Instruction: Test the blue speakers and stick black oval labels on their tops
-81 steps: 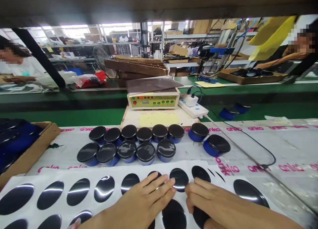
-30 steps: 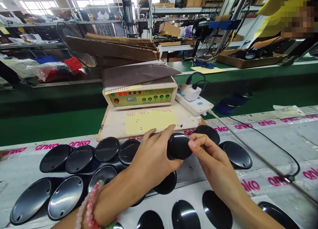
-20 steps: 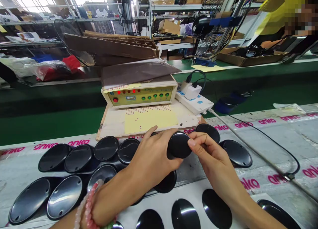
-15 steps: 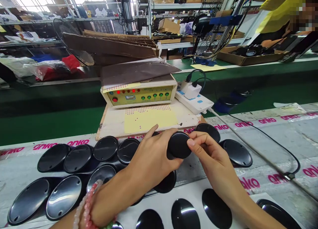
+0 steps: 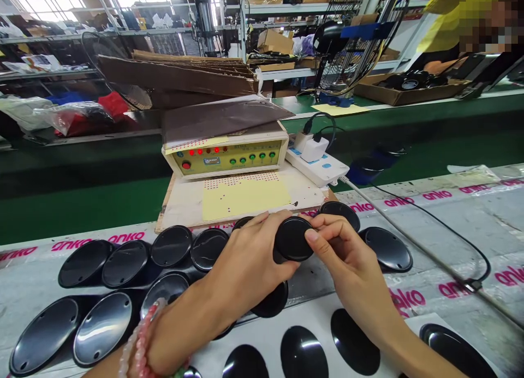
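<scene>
My left hand point(image 5: 254, 252), with beaded bracelets at the wrist, is wrapped round a black round-topped part point(image 5: 293, 239) above the bench. The fingers of my right hand point(image 5: 341, 247) are closed against the part's right edge; whether they pinch anything small is hidden. Black cylinders with slanted oval faces point(image 5: 104, 326) stand in rows at the left. Another slanted cylinder point(image 5: 387, 249) lies right of my hands. Flat glossy black ovals point(image 5: 304, 352) rest on a white sheet point(image 5: 262, 334) nearest me.
A control box point(image 5: 229, 158) with red lights and green buttons stands on a board behind my hands, cardboard on top. Beside it is a white power strip point(image 5: 323, 169); its cable point(image 5: 409, 235) runs down to the right. A person in yellow point(image 5: 454, 17) is at the back right.
My left index finger has lowered towards the part. The hold on the part is otherwise the same, and the view has shifted slightly.
</scene>
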Tool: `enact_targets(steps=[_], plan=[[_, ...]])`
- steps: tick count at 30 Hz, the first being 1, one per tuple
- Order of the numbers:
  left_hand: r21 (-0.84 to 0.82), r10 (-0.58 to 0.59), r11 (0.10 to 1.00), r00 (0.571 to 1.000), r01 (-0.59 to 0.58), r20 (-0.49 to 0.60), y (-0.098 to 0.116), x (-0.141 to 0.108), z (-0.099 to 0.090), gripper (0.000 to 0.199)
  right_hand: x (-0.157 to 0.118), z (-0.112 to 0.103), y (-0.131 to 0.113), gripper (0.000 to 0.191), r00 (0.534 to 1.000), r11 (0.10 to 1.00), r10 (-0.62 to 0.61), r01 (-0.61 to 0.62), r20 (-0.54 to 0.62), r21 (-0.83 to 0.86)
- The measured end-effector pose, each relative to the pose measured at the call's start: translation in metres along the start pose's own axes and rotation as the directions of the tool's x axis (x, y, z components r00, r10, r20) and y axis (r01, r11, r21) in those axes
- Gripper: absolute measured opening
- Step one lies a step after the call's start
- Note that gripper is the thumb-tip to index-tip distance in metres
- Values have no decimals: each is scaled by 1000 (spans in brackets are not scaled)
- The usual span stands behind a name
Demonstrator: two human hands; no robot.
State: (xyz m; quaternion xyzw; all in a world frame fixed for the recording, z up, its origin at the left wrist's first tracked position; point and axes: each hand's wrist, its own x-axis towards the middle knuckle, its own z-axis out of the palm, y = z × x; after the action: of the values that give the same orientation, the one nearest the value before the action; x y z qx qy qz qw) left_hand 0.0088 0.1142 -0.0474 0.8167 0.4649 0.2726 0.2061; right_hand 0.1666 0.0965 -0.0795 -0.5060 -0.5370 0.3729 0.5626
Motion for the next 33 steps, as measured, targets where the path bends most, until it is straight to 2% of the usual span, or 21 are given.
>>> enact_targets(steps=[8,10,11,13,14,17,20,22,23,25,27,28,30,33], plan=[[11,99,995,993,-98,-59,-3,-4,2,59,-1,-2,-2,19,997,996,-76,75,-7,-51],[9,106,994,990,-105,-93,-4,-6,3,61,0,-4,-2,19,997,998,-66,66,-25,-5],[5,115,993,988,-115,-106,-4,-6,3,61,1,-6,-1,25,998,998,-55,56,-28,23],[13,160,987,982,-160,-103,-3,-7,4,60,2,-7,1,33,999,999,-19,17,26,44],[29,188,982,979,-186,-82,-3,-7,4,62,2,-7,2,31,997,1000,-3,2,75,15],[115,220,968,974,-224,46,-2,-6,6,72,4,-8,-3,25,974,972,-1,54,226,-228],[234,189,945,966,-228,177,-1,-3,6,68,11,-20,-29,28,954,892,-41,169,298,-419],[308,185,919,959,-246,215,-1,0,4,61,15,-38,-55,31,959,835,-78,213,273,-507],[337,186,906,956,-256,226,-1,2,3,57,17,-49,-66,34,965,778,-96,225,243,-587],[378,184,886,952,-268,246,-1,5,2,49,16,-68,-79,41,975,591,-88,217,206,-777],[406,172,868,941,-284,291,-2,8,1,45,12,-81,-75,47,974,388,-9,214,228,-897],[416,165,860,933,-295,320,-1,8,1,45,10,-86,-67,49,966,336,39,227,254,-914],[435,149,843,914,-316,376,1,6,1,45,7,-92,-47,52,943,318,93,276,319,-907],[471,114,819,898,-327,426,8,-1,1,47,7,-103,-21,46,923,350,90,323,375,-879]])
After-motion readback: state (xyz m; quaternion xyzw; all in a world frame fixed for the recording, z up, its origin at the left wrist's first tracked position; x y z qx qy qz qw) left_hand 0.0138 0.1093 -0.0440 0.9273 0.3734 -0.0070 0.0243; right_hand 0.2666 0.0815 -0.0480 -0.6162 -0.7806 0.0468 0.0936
